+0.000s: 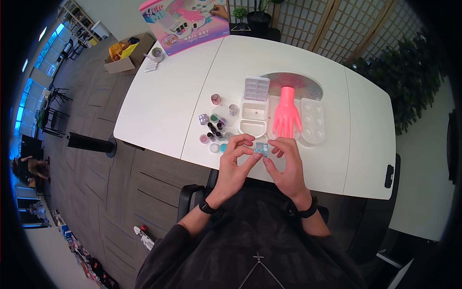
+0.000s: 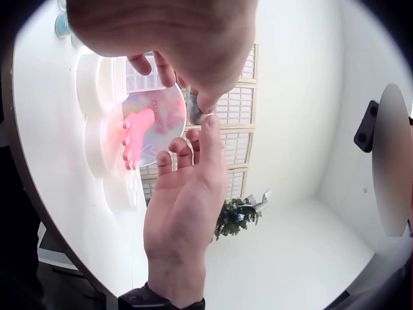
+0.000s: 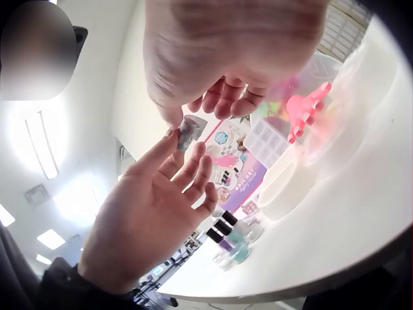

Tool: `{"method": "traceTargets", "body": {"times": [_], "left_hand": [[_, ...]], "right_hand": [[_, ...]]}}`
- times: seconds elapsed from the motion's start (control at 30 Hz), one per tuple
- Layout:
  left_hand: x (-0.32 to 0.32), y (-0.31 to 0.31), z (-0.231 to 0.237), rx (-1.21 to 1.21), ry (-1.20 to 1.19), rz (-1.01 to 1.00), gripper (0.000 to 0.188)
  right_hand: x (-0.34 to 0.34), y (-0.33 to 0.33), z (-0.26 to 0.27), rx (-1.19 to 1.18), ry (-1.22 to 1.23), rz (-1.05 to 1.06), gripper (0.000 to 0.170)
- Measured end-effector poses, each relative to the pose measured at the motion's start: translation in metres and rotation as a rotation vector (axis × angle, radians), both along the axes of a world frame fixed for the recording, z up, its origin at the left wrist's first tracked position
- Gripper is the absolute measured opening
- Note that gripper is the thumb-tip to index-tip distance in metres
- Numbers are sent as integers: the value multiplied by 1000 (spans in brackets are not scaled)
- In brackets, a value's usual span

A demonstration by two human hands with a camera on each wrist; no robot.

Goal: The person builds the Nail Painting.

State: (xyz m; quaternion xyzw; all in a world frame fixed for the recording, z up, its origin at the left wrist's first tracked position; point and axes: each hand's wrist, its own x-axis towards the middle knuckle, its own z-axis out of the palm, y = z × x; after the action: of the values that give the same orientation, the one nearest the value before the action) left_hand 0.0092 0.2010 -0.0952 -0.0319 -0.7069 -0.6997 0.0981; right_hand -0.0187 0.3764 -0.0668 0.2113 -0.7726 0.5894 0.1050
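Observation:
Both hands are raised over the near edge of the table, around a small blue patterned sheet [image 1: 261, 149]. My left hand [image 1: 234, 163] pinches the sheet's left side between thumb and fingers. From the other side my right hand [image 1: 290, 169] pinches it too, its thumb close to the left thumb. Seen from the right wrist, the sheet [image 3: 188, 132] looks slightly bent. Just beyond the hands, a pink model hand [image 1: 287, 115] lies palm-down with its fingers toward me, on a white nail-station base with a mirror-like panel [image 1: 308, 85] behind it.
Left of the base are a white two-part tray [image 1: 253, 102], a lidded compartment box [image 1: 256, 89], several dark-capped nail polish bottles [image 1: 212, 129] and small jars [image 1: 216, 99]. A white tray with round wells [image 1: 314, 111] stands right. The nail art box [image 1: 187, 26] is far left.

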Motion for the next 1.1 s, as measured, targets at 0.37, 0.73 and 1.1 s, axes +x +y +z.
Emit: {"method": "traceTargets", "body": {"times": [0.37, 0.73, 1.1], "left_hand": [[-2, -5, -1, 55, -13, -9, 9], [-6, -12, 10, -90, 21, -122, 16], [-6, -6, -5, 179, -46, -109, 11]], "right_hand": [[-1, 7, -7, 55, -276, 170, 27], [-7, 12, -19, -325, -654, 299, 29], [4, 1, -18, -156, -378, 205, 29]]}}
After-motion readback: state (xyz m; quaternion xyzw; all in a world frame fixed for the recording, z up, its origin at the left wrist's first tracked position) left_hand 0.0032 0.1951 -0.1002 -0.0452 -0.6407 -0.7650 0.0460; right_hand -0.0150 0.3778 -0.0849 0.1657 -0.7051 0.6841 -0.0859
